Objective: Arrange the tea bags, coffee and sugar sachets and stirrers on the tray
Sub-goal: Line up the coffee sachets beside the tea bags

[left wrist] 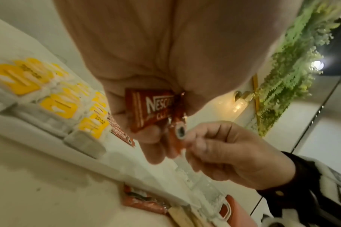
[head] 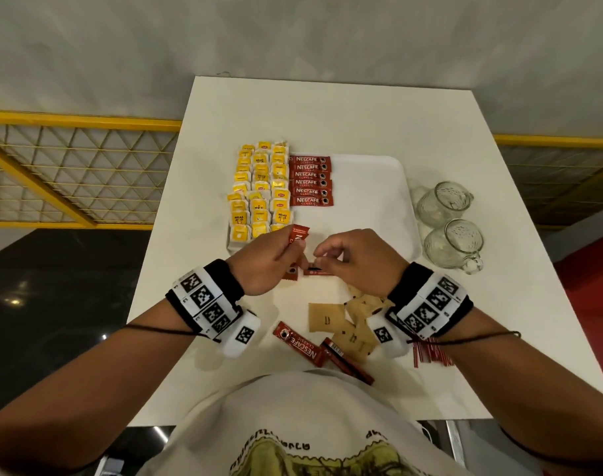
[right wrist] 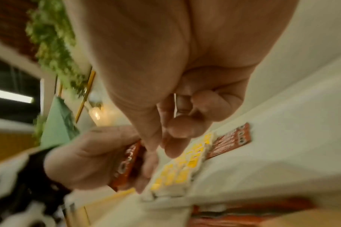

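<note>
sachets of red nescafe coffee (head: 297, 235) sit bunched in the left hand (head: 264, 261), fingers and thumb curled round them above the near edge of the white rectangular plastic tray (head: 375, 187); the left wrist view shows the printed face (left wrist: 156, 106) pinched against the palm. right hand (head: 356, 259) just beside it, fingertips (left wrist: 189, 140) curled in and nipping the end of one red sachet (left wrist: 178, 135) from that bunch. right wrist view blurred; grip detail there unreadable.

on the tray: six red coffee sachets (head: 310, 180) stacked flat in a neat column, labels up. touching their left side, yellow-and-white tea bags (head: 258, 190) in three rows along the tray's left part.

nearer the person, on the white bench (head: 224, 108): two loose red coffee sachets (head: 300, 343) lying askew, a scatter of brown paper sugar sachets (head: 341, 321), partly hidden under the right wrist, and a bundle of red stirrers (head: 430, 355) at the right, by the right forearm.

right of the tray, well apart from the hands: two clear glass mugs (head: 444, 221) lying on their sides, mouths toward the camera.

beyond the bench: yellow-framed lattice railing (head: 80, 170), grey floor.
</note>
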### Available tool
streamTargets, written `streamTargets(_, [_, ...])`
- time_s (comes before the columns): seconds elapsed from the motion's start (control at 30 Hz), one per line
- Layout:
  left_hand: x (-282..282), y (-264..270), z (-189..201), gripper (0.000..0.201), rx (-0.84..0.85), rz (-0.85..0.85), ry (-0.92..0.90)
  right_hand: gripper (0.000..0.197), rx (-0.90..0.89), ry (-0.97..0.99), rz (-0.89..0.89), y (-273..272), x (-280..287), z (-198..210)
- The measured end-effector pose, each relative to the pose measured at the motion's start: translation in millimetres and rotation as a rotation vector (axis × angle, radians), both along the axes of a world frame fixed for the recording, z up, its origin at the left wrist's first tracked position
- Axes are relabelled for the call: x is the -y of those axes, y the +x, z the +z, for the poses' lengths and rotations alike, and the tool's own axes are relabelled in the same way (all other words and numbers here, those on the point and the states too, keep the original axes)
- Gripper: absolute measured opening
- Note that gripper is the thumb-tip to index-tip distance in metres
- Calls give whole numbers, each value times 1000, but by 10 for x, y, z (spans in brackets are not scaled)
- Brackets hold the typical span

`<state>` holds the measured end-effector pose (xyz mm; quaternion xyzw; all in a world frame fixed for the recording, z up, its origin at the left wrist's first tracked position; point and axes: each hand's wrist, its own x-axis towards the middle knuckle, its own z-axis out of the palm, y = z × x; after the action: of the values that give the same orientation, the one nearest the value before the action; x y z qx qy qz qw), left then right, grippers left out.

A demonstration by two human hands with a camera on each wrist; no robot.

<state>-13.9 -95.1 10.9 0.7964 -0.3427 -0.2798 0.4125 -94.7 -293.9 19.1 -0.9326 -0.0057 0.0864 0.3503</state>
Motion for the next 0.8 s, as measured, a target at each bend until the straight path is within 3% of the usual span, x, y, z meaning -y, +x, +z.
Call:
streamTargets(0.1, [-71, 3, -106, 18, -21, -96, 121, 23, -83, -333, 120, -11, 91, -111])
streamTargets(0.17, [-95, -40, -152, 19, 33, -221, 174, 24, -139, -434, 171, -29, 94, -203])
streamTargets(0.27, [-106, -144, -198, 8, 219, -418, 257, 25, -153, -504, 172, -73, 83, -322])
streamTargets(0.43, [-99, -298, -382, 39, 306, -658, 466, 27, -145, -458, 182, -121, 55, -341])
streamTargets(0.6, [-104, -390, -395, 28, 359, -729, 471, 37, -156, -512, 233, -98, 34, -305])
streamTargets(0.7, [-158, -358, -350, 23, 415, -731, 509, 28, -161, -553, 275, -96, -24, -300])
streamTargets(0.8, [-280, -266, -323, 20, 385, -675, 543, 21, -44, -549, 301, -82, -37, -272])
